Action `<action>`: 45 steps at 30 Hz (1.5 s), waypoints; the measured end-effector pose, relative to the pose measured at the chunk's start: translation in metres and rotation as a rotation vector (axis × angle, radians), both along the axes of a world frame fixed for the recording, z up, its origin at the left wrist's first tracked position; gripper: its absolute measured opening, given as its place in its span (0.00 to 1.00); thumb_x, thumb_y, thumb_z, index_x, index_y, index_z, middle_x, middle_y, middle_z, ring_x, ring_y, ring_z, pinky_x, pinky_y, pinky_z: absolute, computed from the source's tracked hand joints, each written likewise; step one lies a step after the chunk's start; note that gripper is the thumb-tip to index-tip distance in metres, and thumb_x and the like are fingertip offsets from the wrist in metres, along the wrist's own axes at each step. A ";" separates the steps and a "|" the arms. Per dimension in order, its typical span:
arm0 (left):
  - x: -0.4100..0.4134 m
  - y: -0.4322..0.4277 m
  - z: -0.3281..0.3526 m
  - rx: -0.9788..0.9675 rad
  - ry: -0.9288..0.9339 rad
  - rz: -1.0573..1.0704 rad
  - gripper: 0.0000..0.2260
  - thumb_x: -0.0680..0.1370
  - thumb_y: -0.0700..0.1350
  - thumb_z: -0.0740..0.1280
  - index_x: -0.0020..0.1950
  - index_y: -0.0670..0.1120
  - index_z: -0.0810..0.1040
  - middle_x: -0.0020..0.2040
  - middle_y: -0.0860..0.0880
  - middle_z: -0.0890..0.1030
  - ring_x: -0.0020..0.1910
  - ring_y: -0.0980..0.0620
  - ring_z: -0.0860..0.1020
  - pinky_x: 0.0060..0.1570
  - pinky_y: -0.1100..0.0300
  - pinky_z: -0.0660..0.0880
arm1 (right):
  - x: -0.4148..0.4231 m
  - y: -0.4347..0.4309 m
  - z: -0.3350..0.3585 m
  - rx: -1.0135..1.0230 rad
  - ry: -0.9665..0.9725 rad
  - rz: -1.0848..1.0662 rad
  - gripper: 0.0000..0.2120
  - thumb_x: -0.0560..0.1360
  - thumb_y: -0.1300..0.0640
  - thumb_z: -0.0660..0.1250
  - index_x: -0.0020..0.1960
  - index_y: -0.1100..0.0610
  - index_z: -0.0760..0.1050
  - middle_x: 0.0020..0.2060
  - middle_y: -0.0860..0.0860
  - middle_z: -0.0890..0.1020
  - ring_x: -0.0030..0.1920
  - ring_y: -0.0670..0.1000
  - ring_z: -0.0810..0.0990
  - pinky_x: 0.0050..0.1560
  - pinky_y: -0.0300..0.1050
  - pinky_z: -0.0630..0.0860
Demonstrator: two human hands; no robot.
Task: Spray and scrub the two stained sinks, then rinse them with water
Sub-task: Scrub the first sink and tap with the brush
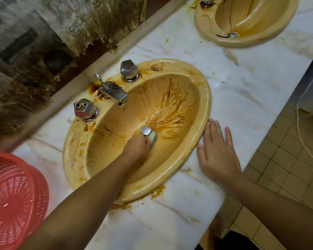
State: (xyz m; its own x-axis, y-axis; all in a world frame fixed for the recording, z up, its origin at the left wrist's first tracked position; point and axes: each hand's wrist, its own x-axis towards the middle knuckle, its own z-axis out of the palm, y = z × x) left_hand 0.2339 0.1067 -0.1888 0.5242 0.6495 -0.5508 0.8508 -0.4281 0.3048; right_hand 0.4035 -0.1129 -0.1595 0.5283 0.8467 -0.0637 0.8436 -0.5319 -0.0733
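Left hand (139, 147) is down in the near sink (206, 98), fingers curled round a pale green scrubber (152, 137) (blurred; probably a sponge) that is pressed to the basin floor just near-right of the drain plug (146, 131). The heaviest brown stains (170, 109) fan out far and right of the scrubber, so the next strokes likely run that way. Right hand (218, 152) lies flat, fingers spread, on the counter (242, 87) against the sink's right rim; the far sink (206, 31), also stained, is well apart.
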 end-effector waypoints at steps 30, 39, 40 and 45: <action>0.091 -0.022 0.043 -0.450 -0.343 0.211 0.16 0.82 0.54 0.66 0.46 0.43 0.84 0.33 0.47 0.72 0.28 0.49 0.68 0.26 0.63 0.65 | -0.001 0.001 0.000 0.008 -0.014 -0.001 0.34 0.84 0.46 0.44 0.83 0.65 0.47 0.83 0.59 0.51 0.83 0.54 0.45 0.81 0.61 0.46; 0.040 -0.006 0.009 -0.084 0.098 -0.029 0.20 0.84 0.56 0.59 0.55 0.40 0.76 0.40 0.47 0.77 0.40 0.48 0.75 0.38 0.57 0.69 | -0.001 0.001 0.002 -0.001 -0.003 -0.003 0.34 0.84 0.45 0.43 0.83 0.64 0.44 0.83 0.59 0.49 0.83 0.54 0.44 0.81 0.61 0.46; 0.050 -0.006 0.013 -0.053 0.108 -0.064 0.19 0.84 0.57 0.60 0.54 0.41 0.76 0.41 0.47 0.77 0.40 0.48 0.75 0.38 0.57 0.69 | -0.001 0.001 0.001 -0.001 -0.005 -0.003 0.34 0.84 0.45 0.43 0.83 0.64 0.44 0.83 0.59 0.50 0.83 0.54 0.44 0.81 0.61 0.46; 0.112 -0.015 0.066 -0.473 -0.340 0.179 0.17 0.80 0.57 0.67 0.47 0.42 0.82 0.34 0.45 0.71 0.28 0.47 0.67 0.28 0.59 0.65 | 0.000 0.001 -0.001 0.003 -0.015 -0.002 0.34 0.84 0.45 0.43 0.83 0.64 0.45 0.83 0.59 0.51 0.83 0.54 0.45 0.82 0.61 0.45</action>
